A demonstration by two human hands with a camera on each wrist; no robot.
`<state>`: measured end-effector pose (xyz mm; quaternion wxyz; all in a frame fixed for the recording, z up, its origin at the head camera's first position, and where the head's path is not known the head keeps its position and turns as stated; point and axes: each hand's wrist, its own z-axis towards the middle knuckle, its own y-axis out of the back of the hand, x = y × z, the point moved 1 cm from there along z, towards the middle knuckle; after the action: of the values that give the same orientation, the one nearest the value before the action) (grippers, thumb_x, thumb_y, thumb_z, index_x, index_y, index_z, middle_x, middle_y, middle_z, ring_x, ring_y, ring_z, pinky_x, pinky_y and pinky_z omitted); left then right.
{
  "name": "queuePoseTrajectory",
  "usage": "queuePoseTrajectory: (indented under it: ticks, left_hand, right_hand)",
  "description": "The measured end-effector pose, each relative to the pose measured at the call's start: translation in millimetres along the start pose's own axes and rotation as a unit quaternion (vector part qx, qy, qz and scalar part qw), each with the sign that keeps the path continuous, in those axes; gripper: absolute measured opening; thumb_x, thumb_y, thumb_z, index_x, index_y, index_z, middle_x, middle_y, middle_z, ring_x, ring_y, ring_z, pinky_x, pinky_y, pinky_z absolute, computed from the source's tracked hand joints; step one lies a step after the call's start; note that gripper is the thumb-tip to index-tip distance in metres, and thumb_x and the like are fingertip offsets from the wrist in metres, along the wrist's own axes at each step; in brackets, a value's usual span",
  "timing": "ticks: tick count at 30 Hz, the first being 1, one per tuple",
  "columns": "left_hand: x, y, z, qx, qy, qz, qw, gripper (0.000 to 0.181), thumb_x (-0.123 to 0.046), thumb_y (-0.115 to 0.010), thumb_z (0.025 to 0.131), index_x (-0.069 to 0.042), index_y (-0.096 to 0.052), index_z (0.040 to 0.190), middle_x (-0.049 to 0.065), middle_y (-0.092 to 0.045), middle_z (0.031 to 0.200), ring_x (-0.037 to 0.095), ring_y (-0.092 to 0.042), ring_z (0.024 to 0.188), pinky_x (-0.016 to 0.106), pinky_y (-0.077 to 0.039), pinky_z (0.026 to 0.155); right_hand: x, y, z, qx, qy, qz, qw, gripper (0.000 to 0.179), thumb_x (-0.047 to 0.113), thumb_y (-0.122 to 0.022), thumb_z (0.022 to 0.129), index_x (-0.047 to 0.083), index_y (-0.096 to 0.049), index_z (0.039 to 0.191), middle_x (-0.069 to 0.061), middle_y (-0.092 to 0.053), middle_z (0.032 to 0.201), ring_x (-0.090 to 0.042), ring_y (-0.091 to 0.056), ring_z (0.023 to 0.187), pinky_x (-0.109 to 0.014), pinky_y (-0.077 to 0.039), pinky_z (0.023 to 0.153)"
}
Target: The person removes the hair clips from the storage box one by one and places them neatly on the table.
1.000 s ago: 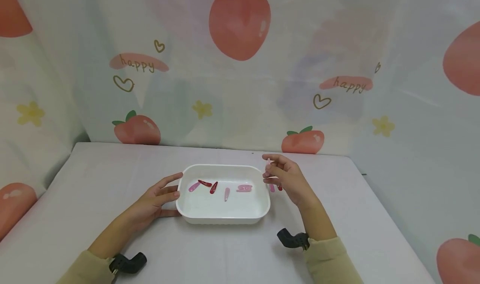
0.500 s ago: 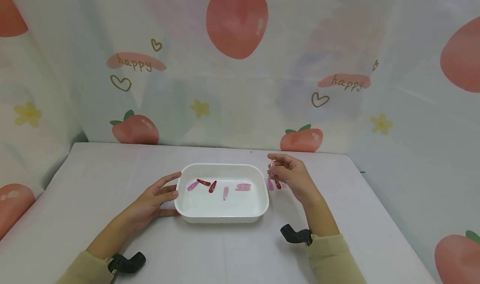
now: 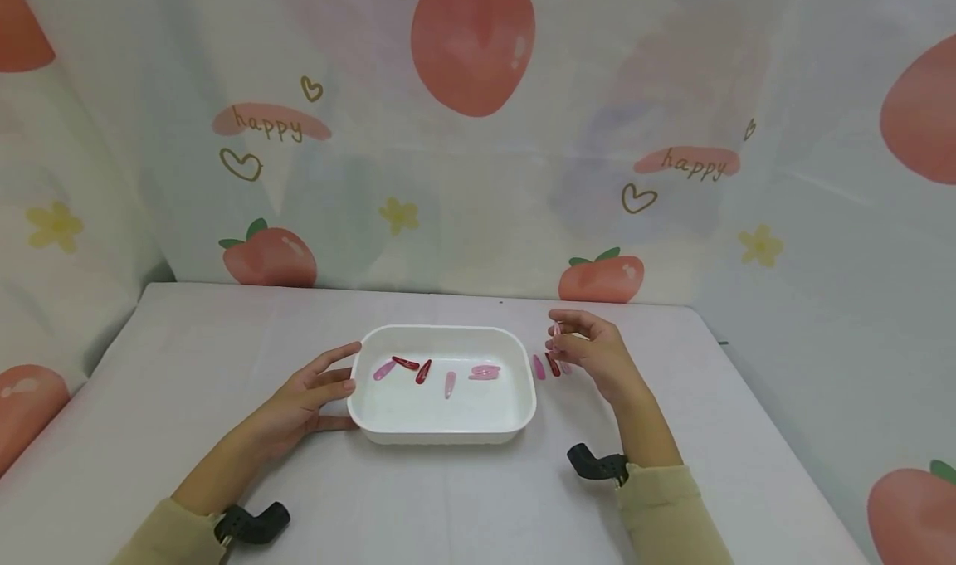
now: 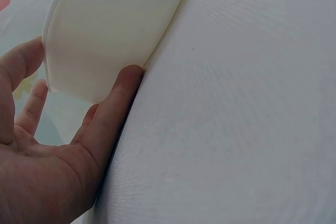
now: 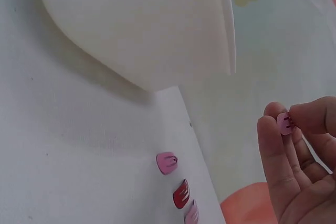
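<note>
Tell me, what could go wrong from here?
The clip pinched in the right hand is small and might slip out. That hand is close to the loose clips beside the tray, and could nudge them. The left hand touches the tray's end; a push might shift it.

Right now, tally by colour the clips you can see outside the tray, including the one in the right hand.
Red: 1, the red clip
Deeper pink: 1, the deeper pink clip
Light pink: 2, the table clip and the held clip in the right hand
Total: 4 visible
</note>
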<state>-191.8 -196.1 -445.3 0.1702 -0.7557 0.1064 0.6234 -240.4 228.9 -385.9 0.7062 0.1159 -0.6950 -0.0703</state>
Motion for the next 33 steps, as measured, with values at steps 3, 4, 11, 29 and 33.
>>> queuePoseTrajectory:
  ticks: [3,4,11,29,33]
  left_hand:
    - [0.7,-0.4,0.0,0.000,0.000,0.000,1.0000,0.062,-0.014,-0.057,0.102,-0.023,-0.030,0.156,0.022,-0.031,0.157,0.033,-0.053,0.128,0.055,-0.055,0.092]
    - [0.9,-0.2,0.1,0.000,0.000,0.000,1.0000,0.062,-0.014,-0.057,0.102,-0.023,-0.029,0.156,0.023,-0.031,0.157,0.033,-0.053,0.128,0.055,-0.055,0.092]
    - [1.8,0.8,0.1,0.004,-0.002,0.000,1.0000,0.063,-0.014,-0.058,0.101,-0.022,-0.029,0.156,0.023,-0.030,0.157,0.033,-0.052,0.128,0.054,-0.055,0.092]
    - [1.0,0.3,-0.3,0.006,-0.005,-0.002,1.0000,0.063,-0.015,-0.058,0.101,-0.022,-0.029,0.156,0.022,-0.030,0.157,0.034,-0.051,0.130,0.055,-0.055,0.093]
    - [1.0,0.6,-0.2,0.004,-0.003,0.001,1.0000,0.063,-0.015,-0.058,0.101,-0.022,-0.028,0.157,0.022,-0.030,0.157,0.034,-0.050,0.130,0.055,-0.055,0.093]
  right_hand:
    - [-3.7,3.0,0.5,-0.006,-0.008,-0.005,0.9999,0.041,0.009,-0.061,0.098,0.001,-0.055,0.138,-0.020,-0.056,0.114,-0.018,-0.071,0.094,-0.029,-0.059,0.085]
    - [-5.2,3.7,0.7,-0.008,-0.011,-0.007,0.9999,0.041,0.009,-0.061,0.098,0.002,-0.055,0.137,-0.020,-0.056,0.114,-0.018,-0.071,0.094,-0.029,-0.059,0.084]
    - [-19.1,10.5,4.6,-0.027,-0.033,-0.024,0.9988,0.041,0.009,-0.061,0.097,0.003,-0.056,0.137,-0.018,-0.056,0.114,-0.022,-0.070,0.097,-0.029,-0.059,0.084]
    - [-40.4,23.4,6.1,-0.057,-0.051,-0.083,0.9936,0.040,0.005,-0.059,0.097,0.001,-0.056,0.137,-0.020,-0.059,0.118,-0.020,-0.062,0.095,-0.026,-0.059,0.083]
    - [-43.6,25.0,6.4,-0.063,-0.057,-0.103,0.9910,0.037,0.007,-0.059,0.098,0.005,-0.059,0.135,-0.018,-0.060,0.117,-0.024,-0.061,0.096,-0.024,-0.059,0.082]
